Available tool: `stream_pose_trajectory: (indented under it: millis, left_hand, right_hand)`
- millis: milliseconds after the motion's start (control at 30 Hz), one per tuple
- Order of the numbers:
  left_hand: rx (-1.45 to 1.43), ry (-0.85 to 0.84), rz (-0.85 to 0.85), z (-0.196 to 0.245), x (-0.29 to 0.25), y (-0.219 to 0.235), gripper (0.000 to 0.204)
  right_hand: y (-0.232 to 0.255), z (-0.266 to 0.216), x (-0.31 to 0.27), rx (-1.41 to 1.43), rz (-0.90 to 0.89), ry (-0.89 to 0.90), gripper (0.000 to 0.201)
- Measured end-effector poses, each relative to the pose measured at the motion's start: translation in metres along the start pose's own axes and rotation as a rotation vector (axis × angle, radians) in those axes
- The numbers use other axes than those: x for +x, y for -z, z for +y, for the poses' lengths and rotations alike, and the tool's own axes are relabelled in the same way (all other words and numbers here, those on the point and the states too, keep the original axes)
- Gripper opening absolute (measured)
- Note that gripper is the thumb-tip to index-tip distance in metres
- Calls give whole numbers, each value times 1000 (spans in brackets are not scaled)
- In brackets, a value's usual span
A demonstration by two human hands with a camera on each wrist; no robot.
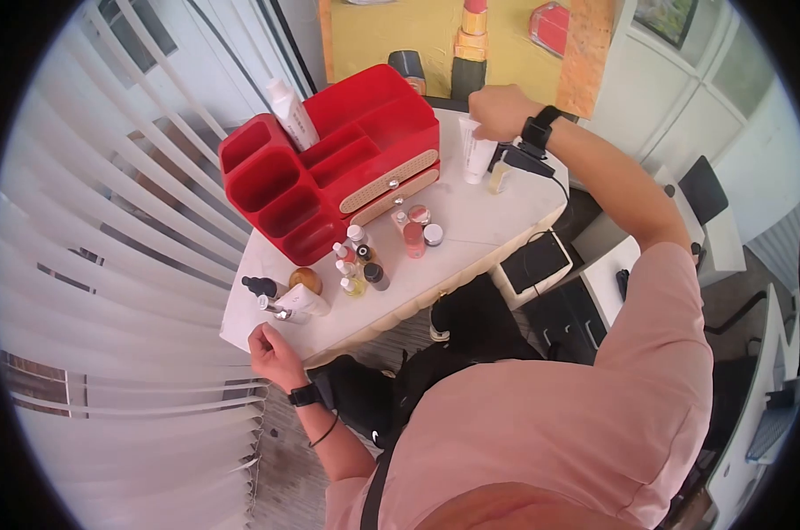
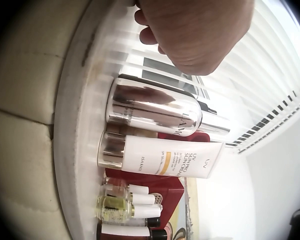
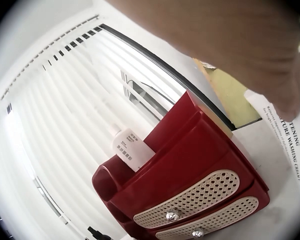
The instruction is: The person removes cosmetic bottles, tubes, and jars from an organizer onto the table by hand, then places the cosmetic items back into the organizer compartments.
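Note:
My right hand (image 1: 499,112) grips the top end of a white tube (image 1: 476,161) at the table's far right; in the right wrist view its print reads "washing cream". The far fingers are hidden. Loosely curled, my left hand (image 1: 276,358) holds nothing and is at the near left table edge. Nearest to it are a silver bottle (image 2: 150,107) and a white sun cream tube (image 2: 172,156). A red organizer (image 1: 378,110) with two cream-fronted drawers stands at the back, a white bottle (image 1: 292,115) upright in one compartment.
Several small bottles (image 1: 354,284) cluster near the white table's (image 1: 453,265) front middle. Right of them are a pink bottle (image 1: 413,240) and a small white-lidded jar (image 1: 433,234). A small pale yellow bottle (image 1: 499,178) and a black device (image 1: 532,162) with a cable lie by the white tube.

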State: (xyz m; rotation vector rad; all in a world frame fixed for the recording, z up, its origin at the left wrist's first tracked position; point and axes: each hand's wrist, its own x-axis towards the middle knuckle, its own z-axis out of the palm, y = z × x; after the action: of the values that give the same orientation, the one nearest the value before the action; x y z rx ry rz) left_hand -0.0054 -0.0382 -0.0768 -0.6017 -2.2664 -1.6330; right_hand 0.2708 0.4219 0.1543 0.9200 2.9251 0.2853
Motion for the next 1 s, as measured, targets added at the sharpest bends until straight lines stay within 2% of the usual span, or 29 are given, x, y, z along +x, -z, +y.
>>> stream_pose_trajectory:
  millis: [133,167,200,267,333,400,433,500,533,600,667,700,733,833,933,1000]
  left_hand:
    - [-6,-33,53,-3,-1,-3,19]
    - [6,-28,86,-3,-1,-1,19]
    - [-2,1,61,-2,-1,0,18]
    - [-23,31,46,-4,-1,-2,17]
    - [2,30,57,1,-1,-2,17]
    - [22,34,61,6,0,-3,16]
    - [25,34,64,8,0,-2,16]
    - [54,12,53,10,0,-1,16]
    - [54,11,53,11,0,-1,16]
    - [57,2,63,11,0,-1,16]
    - [50,4,69,10,-1,-1,16]
    - [41,9,73,9,-1,-1,17]
    - [41,4,78,9,-1,-2,17]
    - [58,5,82,10,-1,-1,17]
    - [42,42,70,12,-1,-1,21]
    - [42,19,70,12,-1,-1,18]
  right_hand:
    - [1,7,1,59,38,69,30]
    - [3,15,0,71,139,168,32]
    - [7,27,1,128,236,194,34]
    - [60,30,-11,103,202,102,29]
    - [91,36,-23,253,523,110,27]
    - [152,30,-28,216,384,-68,29]
    - [176,21,-29,219,384,-65,29]
    - [210,-4,-26,50,441,-202,26]
    - [213,-15,-17,50,442,-202,26]
    - [216,-28,15,476,430,-84,28]
    - [198,-30,69,268,574,142,31]
    - [187,-31,100,159,585,200,32]
    - [179,-44,111,204,587,185,32]
    - [150,-78,152,73,656,219,32]
    - [141,-108,160,155,583,223,33]
    - [139,-123,162,171,404,143,33]
